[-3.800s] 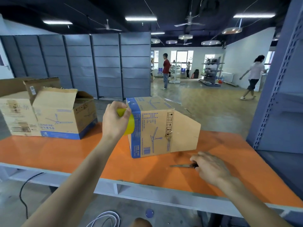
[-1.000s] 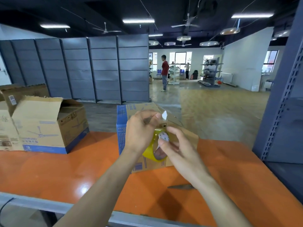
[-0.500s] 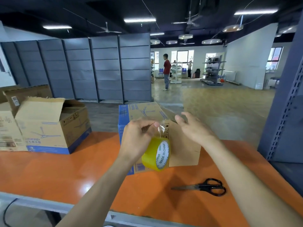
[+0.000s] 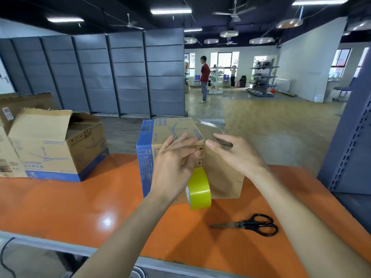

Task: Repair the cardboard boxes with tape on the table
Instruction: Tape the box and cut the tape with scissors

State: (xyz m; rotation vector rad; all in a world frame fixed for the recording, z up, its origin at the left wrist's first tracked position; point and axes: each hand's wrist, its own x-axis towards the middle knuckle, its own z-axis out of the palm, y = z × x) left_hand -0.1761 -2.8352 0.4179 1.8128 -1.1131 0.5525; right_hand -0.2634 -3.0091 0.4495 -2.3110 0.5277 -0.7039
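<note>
A closed cardboard box [image 4: 224, 177] with blue print stands on the orange table [image 4: 80, 207], its near corner toward me. My left hand [image 4: 174, 163] lays its fingers flat over that corner's upper edge. The yellow tape roll [image 4: 198, 190] hangs edge-on right under its palm; the thumb is hidden there. My right hand [image 4: 234, 155] rests flat on the box's right face near the top edge, fingers together, holding nothing. Clear tape shines on the box top behind the hands.
Black scissors [image 4: 253, 225] lie on the table to the front right of the box. An open box [image 4: 54, 145] with a raised flap stands at the left, another [image 4: 8, 157] beside it. A grey rack upright [image 4: 349, 137] borders the table's right. A person [image 4: 204, 77] stands far back.
My left hand has gone from gripping the roll in the air to pressing its fingers on the box corner, with the roll lower. My right hand has settled onto the box's right face.
</note>
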